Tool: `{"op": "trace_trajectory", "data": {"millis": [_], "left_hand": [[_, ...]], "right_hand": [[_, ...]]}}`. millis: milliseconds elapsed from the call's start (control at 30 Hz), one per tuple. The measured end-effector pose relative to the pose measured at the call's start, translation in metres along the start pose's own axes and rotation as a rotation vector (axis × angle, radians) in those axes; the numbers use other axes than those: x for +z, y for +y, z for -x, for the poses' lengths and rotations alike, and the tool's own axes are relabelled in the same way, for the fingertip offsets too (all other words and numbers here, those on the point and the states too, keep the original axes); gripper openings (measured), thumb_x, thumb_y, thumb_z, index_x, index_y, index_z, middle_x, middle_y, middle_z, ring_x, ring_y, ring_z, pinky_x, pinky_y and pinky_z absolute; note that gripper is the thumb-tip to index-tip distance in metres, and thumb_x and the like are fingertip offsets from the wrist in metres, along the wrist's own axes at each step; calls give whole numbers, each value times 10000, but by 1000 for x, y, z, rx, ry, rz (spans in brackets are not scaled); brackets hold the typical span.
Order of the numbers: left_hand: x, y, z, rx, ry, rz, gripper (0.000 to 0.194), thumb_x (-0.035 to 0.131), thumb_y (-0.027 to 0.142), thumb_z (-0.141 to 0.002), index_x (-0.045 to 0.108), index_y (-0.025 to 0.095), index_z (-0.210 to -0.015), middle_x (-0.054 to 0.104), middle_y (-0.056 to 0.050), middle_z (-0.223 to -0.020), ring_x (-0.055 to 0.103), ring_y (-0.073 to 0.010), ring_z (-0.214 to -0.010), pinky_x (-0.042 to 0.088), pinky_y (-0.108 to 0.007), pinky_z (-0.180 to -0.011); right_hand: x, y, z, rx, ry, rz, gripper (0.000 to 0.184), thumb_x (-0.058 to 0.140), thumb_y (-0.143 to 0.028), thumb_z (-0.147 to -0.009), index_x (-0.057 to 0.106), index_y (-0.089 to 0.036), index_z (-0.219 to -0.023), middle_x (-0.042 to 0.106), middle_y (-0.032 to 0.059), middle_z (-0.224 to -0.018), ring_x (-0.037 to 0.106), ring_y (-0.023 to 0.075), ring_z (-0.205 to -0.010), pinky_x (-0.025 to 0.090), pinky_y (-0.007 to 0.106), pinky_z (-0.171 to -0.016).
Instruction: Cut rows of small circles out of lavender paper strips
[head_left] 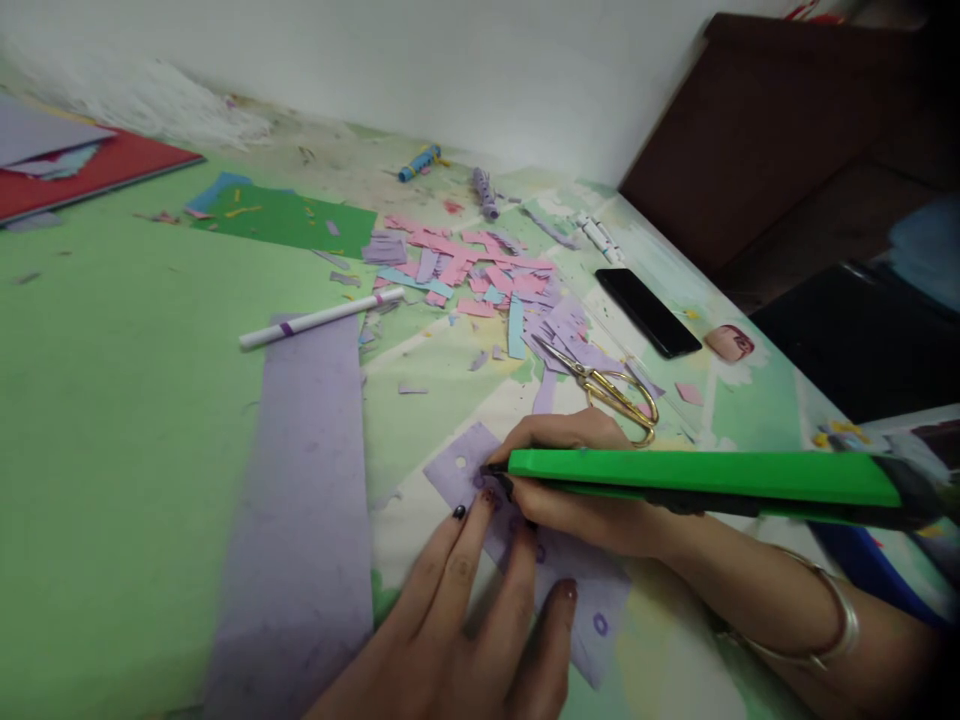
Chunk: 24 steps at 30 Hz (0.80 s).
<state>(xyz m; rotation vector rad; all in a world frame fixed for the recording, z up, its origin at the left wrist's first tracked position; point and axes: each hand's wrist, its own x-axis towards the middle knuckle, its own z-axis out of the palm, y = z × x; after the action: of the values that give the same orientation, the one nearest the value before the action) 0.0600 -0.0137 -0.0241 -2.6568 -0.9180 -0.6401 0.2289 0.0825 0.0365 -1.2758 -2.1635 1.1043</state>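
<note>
Purple strip [589, 580] lay aslant on the bench [135, 420] beneath both hands, pressed down by the spread fingers of the left hand [457, 620], its grip released, while the right hand's [607, 530] grip was clenched around a green cutter [697, 477], tip down near the strip's upper end. A stretch of bench top separated its left edge from the wide purple sheet [307, 530]; scissors [607, 390] and paper scraps [480, 265] crowded the room beyond the right knuckles.

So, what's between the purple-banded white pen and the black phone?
In the head view, a heap of pink, purple and light-blue paper scraps lies between them.
</note>
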Motion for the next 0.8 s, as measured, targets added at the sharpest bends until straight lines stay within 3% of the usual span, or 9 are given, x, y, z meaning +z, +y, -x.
{"op": "trace_trajectory", "data": {"millis": [100, 167, 200, 300, 433, 533, 700, 800], "left_hand": [[-4, -5, -2, 6, 49, 20, 275, 492, 279, -903, 567, 218, -1161, 647, -89, -1103, 559, -338, -1120, 374, -484, -956], [-9, -13, -7, -6, 149, 68, 179, 500, 212, -880, 622, 150, -996, 659, -87, -1007, 587, -280, -1030, 422, -419, -910], [-12, -19, -10, -50, 202, 107, 114, 515, 181, -862, 617, 144, -895, 653, -82, -927, 593, -255, -962, 445, -399, -872], [-16, -40, -20, -299, 118, 255, 28, 549, 170, -830, 563, 150, -843, 602, -71, -831, 551, -241, -842, 480, -415, -747], [-14, -67, -29, -400, -3, 433, 471, 674, 360, -751, 500, 136, -1127, 572, -124, -1103, 482, -298, -1028, 463, -491, -849], [-11, -80, -29, -359, -143, 566, 684, 729, 452, -701, 451, 191, -1269, 574, -88, -1211, 442, -298, -1103, 452, -471, -892], [-10, -96, -29, -201, -161, 563, 482, 683, 400, -784, 567, 237, -1222, 584, -58, -1276, 453, -256, -1118, 441, -420, -921], [-10, -101, -30, -176, -171, 574, 432, 679, 388, -790, 604, 243, -1190, 592, -60, -1268, 464, -251, -1102, 450, -416, -908]], "right_hand": [[-2, 3, -1, -23, -23, -68, 187, 603, -110, -670, 717, -155, -812, 671, -32, -635, 567, 66, -554, 440, 137, -527], [-3, 6, -2, -22, -5, -138, 168, 613, -96, -670, 708, -152, -797, 671, -30, -650, 567, 66, -563, 441, 130, -520], [-4, 8, -2, -13, 11, -177, 164, 612, -90, -677, 703, -154, -797, 665, -32, -647, 562, 63, -555, 442, 129, -514], [-4, 13, -1, 10, 50, -275, 184, 595, -67, -697, 687, -164, -823, 633, -45, -617, 537, 54, -501, 435, 132, -486], [-3, 12, 1, -46, 22, -324, 266, 580, -33, -694, 660, -168, -909, 648, -33, -668, 564, 66, -520, 463, 155, -515], [-5, 9, 0, -61, -11, -283, 223, 589, -37, -690, 659, -154, -867, 653, -21, -680, 578, 73, -543, 464, 155, -515], [-7, 7, -1, -16, -77, -198, 221, 601, -50, -703, 686, -150, -881, 640, -34, -624, 586, 77, -539, 462, 145, -502], [-7, 9, -1, -17, -104, -194, 220, 605, -62, -715, 683, -154, -899, 646, -35, -624, 603, 84, -554, 472, 147, -514]]}}
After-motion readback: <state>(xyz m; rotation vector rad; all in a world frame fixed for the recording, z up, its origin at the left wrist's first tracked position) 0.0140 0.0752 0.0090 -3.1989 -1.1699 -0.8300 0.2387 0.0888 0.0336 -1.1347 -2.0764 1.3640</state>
